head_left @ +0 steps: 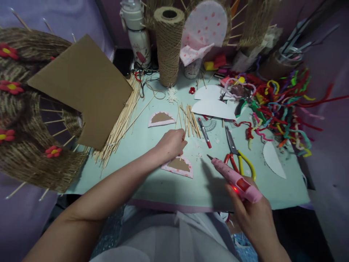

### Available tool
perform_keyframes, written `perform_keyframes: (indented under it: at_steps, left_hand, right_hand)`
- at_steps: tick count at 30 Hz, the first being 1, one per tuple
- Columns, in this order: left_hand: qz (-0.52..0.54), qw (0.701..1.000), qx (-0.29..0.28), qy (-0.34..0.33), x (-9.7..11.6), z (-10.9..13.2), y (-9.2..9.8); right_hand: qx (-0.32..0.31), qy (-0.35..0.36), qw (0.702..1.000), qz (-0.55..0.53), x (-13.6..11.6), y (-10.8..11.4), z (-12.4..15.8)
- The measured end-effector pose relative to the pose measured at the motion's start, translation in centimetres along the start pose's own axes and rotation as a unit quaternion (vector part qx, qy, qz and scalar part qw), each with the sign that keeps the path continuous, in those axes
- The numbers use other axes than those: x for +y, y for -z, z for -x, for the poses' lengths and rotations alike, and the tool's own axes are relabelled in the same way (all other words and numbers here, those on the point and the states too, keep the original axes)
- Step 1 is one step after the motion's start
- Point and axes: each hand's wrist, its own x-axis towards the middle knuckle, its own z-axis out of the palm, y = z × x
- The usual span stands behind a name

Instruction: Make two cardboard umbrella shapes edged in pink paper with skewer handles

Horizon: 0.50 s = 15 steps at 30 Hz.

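Note:
My left hand (172, 145) is closed in a pinch on a thin wooden stick (180, 158). The stick's lower end reaches the near half-round cardboard piece (178, 165), which has a pink dotted fabric edge. A second half-round piece (161, 118) of the same kind lies farther back, left of a small group of cut sticks (191, 122). My right hand (252, 214) grips a pink glue gun (231, 176) with a red light glowing on it. Its nozzle points up and left, apart from the near piece. Scissors (233, 143) with red and yellow handles lie beyond it.
A pen (204, 133) lies mid-table near white paper half-rounds (214, 108). Colourful pipe cleaners (272, 105) pile at right. A twine spool (169, 47) and bottle (138, 40) stand behind. Long sticks (120, 127), bent cardboard (87, 83) and a flowered twine piece (24, 156) are left.

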Motion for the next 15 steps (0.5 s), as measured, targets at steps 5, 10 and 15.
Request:
perform_keyframes:
  at_steps: [5, 10, 15]
  left_hand:
    - [-0.065, 0.998, 0.014, 0.001, 0.1, -0.2, 0.2]
    - [-0.066, 0.998, 0.008, 0.007, 0.3, -0.5, 0.4]
    - [-0.044, 0.999, 0.006, 0.016, 0.7, -0.3, 0.5]
  right_hand:
    - [0.114, -0.074, 0.988, 0.072, 4.1, 2.2, -0.1]
    - [0.14, -0.157, 0.949, 0.237, 10.0, 5.3, -1.4]
    - [0.108, -0.105, 0.922, 0.357, 14.7, 5.6, -2.6]
